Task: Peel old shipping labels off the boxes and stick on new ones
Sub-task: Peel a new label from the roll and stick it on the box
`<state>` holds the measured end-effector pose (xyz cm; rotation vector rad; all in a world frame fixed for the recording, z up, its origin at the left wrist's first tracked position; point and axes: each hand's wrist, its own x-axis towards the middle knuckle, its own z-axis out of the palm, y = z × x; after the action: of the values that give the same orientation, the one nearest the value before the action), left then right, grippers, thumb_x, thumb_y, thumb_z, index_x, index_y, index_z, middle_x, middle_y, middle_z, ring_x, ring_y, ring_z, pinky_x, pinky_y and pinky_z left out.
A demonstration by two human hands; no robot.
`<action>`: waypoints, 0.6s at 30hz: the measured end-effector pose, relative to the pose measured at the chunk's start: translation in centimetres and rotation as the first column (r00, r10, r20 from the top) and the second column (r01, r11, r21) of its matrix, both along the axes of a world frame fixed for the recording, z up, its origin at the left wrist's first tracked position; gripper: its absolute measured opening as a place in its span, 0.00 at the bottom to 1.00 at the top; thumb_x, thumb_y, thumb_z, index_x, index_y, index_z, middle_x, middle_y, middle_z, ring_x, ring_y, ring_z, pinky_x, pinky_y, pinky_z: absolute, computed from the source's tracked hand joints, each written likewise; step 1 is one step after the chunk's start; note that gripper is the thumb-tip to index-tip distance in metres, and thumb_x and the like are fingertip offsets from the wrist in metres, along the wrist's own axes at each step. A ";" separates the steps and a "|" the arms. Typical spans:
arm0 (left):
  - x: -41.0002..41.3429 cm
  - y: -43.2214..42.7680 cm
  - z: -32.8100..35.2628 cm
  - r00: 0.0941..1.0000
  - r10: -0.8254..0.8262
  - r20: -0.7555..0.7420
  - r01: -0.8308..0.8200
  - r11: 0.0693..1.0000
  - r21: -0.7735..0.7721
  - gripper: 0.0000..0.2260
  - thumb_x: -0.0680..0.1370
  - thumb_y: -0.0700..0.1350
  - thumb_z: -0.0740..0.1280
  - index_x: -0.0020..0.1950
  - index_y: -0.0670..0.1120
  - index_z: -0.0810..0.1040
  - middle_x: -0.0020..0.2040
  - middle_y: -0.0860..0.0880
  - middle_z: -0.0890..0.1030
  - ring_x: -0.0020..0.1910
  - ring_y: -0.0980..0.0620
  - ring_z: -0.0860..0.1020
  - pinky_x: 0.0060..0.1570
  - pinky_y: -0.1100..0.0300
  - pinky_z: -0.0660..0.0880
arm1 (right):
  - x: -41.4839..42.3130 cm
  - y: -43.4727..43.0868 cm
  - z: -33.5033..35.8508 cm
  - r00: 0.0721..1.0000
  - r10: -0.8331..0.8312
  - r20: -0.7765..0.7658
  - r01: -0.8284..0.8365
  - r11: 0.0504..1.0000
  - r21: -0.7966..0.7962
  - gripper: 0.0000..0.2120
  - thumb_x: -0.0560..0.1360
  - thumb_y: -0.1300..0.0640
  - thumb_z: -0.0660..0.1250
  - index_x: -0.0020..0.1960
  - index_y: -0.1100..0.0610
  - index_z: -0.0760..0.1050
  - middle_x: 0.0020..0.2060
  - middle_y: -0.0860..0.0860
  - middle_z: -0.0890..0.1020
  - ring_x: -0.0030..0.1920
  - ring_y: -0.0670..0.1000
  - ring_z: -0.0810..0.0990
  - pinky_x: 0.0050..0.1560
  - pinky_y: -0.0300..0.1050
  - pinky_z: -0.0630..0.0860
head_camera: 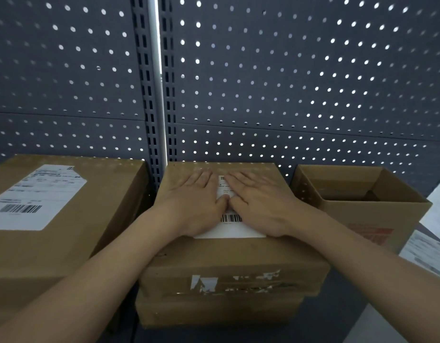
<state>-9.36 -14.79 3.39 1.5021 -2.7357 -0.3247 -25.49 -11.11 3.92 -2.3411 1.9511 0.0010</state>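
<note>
Both hands lie flat, fingers straight, gripping nothing: left hand (198, 201) and right hand (259, 204) press the new label (230, 227) onto the middle box (238, 258). Uneven pressure could trap a crease or bubble; a corner left unpressed may lift.

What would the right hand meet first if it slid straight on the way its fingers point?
Probably the pegboard wall behind the middle box, though the right hand might graze the left hand first.
</note>
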 end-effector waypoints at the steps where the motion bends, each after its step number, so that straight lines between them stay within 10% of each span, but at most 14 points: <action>1: 0.1 0.0 0.1 1.000 -0.003 -0.017 0.003 1.000 0.007 0.29 0.83 0.57 0.44 0.80 0.45 0.41 0.80 0.48 0.41 0.78 0.52 0.39 0.76 0.56 0.39 | 0.0 -0.1 0.0 1.000 0.000 0.028 0.001 1.000 -0.014 0.28 0.82 0.45 0.45 0.80 0.51 0.46 0.80 0.47 0.48 0.79 0.46 0.45 0.77 0.44 0.41; 7: 2.1 2.6 2.0 0.989 0.023 -0.148 -0.023 1.000 0.003 0.29 0.83 0.58 0.49 0.80 0.48 0.45 0.80 0.51 0.45 0.78 0.52 0.42 0.74 0.55 0.41 | -0.2 3.1 2.1 0.993 -0.006 0.122 0.017 0.996 -0.093 0.29 0.83 0.43 0.48 0.80 0.53 0.49 0.79 0.48 0.50 0.79 0.46 0.46 0.77 0.44 0.44; 18: 2.5 4.6 0.3 0.997 0.037 0.068 -0.038 0.999 0.013 0.32 0.80 0.63 0.40 0.78 0.49 0.35 0.78 0.51 0.34 0.77 0.54 0.34 0.76 0.54 0.36 | -0.1 4.7 0.2 0.999 0.015 -0.037 -0.012 0.997 0.078 0.31 0.82 0.39 0.39 0.80 0.51 0.38 0.79 0.46 0.39 0.77 0.43 0.36 0.78 0.47 0.38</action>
<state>-6.82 -10.23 3.65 1.5956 -2.7577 -0.2990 -25.60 -6.37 4.09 -2.3214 1.9150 0.1199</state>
